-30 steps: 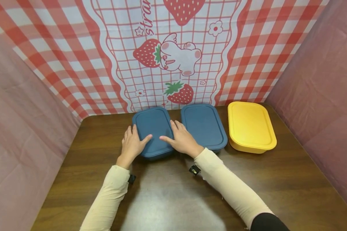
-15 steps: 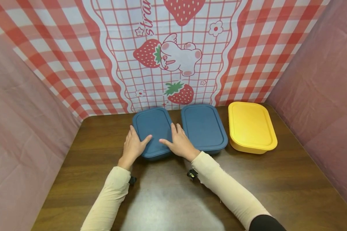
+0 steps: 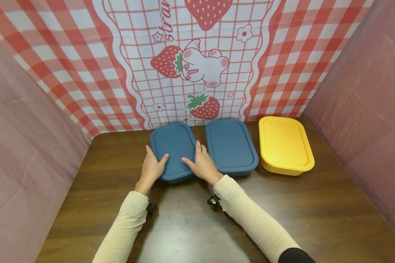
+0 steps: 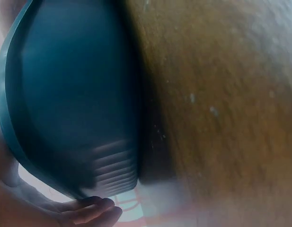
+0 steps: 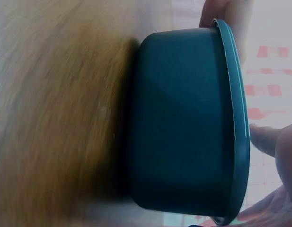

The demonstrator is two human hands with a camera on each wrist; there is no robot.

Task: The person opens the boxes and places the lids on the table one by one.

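Three rectangular lidded boxes stand in a row at the back of the table. My left hand (image 3: 151, 168) holds the leftmost blue lidded box (image 3: 176, 144) by its left side, thumb over the lid's edge. On the opposite side, my right hand (image 3: 203, 164) grips the same box, its thumb on the lid and its fingers in the gap beside the second blue box (image 3: 232, 146). The left wrist view shows fingers (image 4: 91, 213) against the side wall under the rim. In the right wrist view, the box's near wall (image 5: 183, 123) sits low over the table.
A yellow lidded box (image 3: 286, 144) stands at the right end of the row. Behind the boxes hangs a strawberry-print checked cloth (image 3: 202, 84). Pink cloths (image 3: 365, 91) flank both sides. The brown wooden table (image 3: 184, 219) extends toward me.
My right hand and forearm have shifted slightly left and toward me, closer against the box. The left thumb has slid a little left. The boxes look unmoved.
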